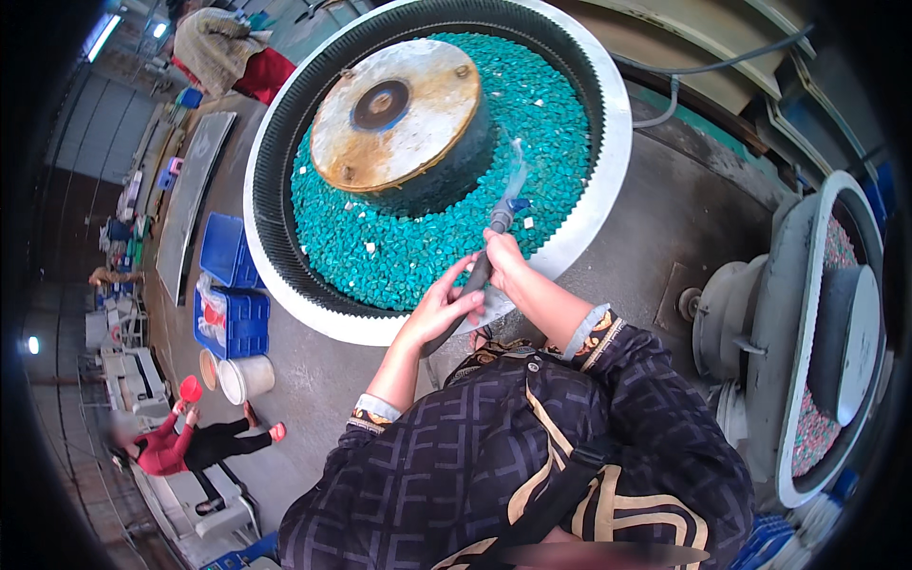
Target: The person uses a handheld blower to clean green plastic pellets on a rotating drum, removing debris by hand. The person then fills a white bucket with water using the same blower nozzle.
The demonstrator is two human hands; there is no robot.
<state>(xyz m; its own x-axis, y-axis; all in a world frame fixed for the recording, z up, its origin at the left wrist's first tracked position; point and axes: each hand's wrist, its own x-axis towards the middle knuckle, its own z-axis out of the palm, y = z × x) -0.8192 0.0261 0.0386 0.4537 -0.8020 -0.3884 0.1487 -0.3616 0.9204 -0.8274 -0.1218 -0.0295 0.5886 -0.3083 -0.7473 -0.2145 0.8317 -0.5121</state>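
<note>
The step in hand looks to be the wetting of the stones (pixel 546 114) with water (pixel 517 169) from a hose (pixel 479 274). To do it well, the right hand (pixel 505 252) should steer close behind the nozzle (pixel 501 218), while the left hand (pixel 445 306) carries the weight and lets the hose bend without a kink. It would be wise to sweep the stream slowly around the ring, so that no part stays dry, and to aim at the stones rather than at the hub (pixel 413 114). The nozzle is better kept clear of the stones, and a moderate flow should splash less over the rim.

Both hands are closed around the hose: the right one near its front end, the left one lower, with the thumb across it. The hose is above the near edge of the bowl (pixel 619 123), and its nozzle is over the stones, inside that edge. Its long axis runs from the person's body away and somewhat to the right. The nozzle points toward the far edge, passing right of the hub; the blue lever (pixel 519 203) sticks out rightward.
</note>
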